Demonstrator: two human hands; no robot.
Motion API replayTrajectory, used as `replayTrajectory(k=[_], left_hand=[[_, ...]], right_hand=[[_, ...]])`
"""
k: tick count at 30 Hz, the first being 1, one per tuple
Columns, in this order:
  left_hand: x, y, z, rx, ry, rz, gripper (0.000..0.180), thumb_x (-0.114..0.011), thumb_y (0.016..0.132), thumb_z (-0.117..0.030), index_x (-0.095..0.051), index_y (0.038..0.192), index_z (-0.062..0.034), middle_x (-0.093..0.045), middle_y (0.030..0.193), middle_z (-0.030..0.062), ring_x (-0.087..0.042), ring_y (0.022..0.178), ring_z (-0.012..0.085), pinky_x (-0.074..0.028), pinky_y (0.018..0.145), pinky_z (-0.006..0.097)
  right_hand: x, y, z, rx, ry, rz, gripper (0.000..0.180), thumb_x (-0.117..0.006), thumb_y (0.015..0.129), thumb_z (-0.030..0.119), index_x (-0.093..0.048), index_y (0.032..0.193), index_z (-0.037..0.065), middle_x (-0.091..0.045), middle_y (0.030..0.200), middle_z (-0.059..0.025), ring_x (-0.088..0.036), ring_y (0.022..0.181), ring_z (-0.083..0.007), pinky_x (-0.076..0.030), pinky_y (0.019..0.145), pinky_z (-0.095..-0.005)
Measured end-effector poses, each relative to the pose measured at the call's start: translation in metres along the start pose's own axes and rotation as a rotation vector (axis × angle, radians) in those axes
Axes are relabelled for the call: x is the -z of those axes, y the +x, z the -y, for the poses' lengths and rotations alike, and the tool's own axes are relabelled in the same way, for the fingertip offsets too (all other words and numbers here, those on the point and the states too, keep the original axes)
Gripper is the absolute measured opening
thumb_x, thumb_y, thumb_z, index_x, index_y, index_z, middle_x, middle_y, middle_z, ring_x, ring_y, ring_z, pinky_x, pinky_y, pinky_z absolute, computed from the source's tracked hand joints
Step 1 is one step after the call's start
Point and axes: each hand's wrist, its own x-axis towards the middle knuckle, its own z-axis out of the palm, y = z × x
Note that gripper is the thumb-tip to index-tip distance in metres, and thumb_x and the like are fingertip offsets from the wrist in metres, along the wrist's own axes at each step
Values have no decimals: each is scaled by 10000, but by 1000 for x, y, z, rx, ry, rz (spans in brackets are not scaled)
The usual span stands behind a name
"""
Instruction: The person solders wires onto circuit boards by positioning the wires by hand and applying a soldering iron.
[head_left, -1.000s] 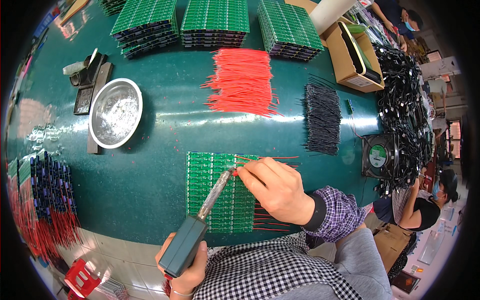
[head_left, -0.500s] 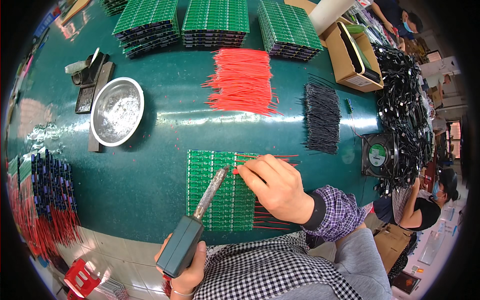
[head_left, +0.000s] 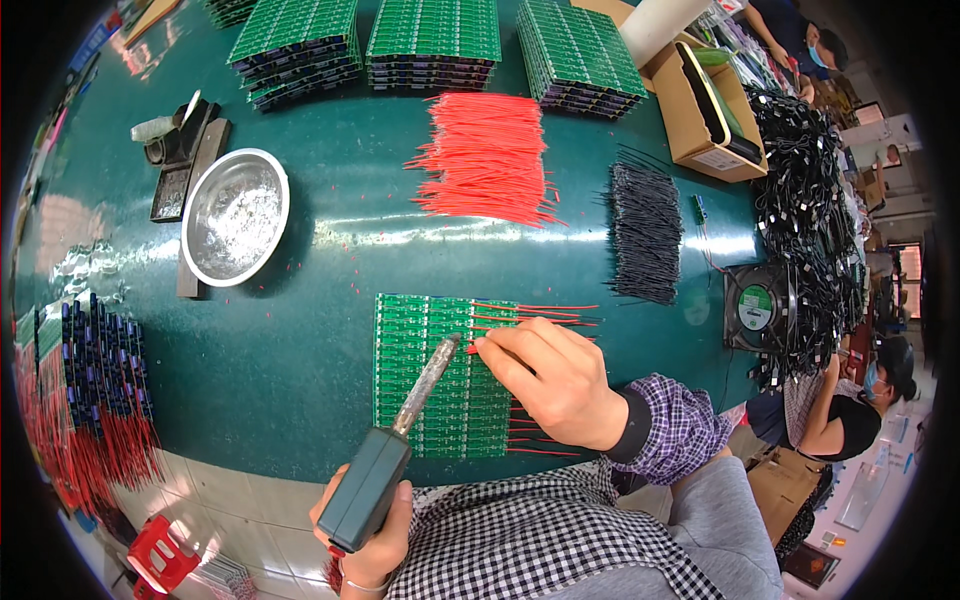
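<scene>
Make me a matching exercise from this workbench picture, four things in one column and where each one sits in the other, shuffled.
Things:
1. soldering iron
2. metal bowl
3. bundle of red wires
4. small fan

Places:
A. at the bench's right edge, beside the heap of black cables
B. in the left hand, tip on the green circuit board
C. on the left part of the bench, by the dark tool stand
D. in the middle, in front of the stacks of green boards

Pairs: 1-B, 2-C, 3-D, 4-A
</scene>
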Motion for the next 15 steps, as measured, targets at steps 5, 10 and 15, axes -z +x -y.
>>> replayTrajectory(k=[5,10,15], left_hand=[[0,1,-6,41,-19,0,251,-804,694,25,-722,928,58,-703,850,165,-691,680,267,-544,608,339],[0,4,-9,25,-7,9,246,-803,693,22,-721,923,56,-702,848,161,-690,678,267,-545,610,336],[1,6,-11,3,35,38,239,-800,691,21,-719,914,53,-693,834,151,-682,666,263,-537,599,334]], right_hand=[[1,0,1,-6,2,6,272,-719,737,43,-722,999,-31,-691,936,-91,-656,753,-192,-539,605,-288],[0,-1,1,-12,-8,14,281,-710,735,48,-722,1005,-31,-691,939,-93,-654,754,-192,-540,605,-289],[2,-1,1,-17,-13,30,287,-708,730,48,-721,1006,-31,-690,941,-93,-654,758,-192,-541,606,-288]])
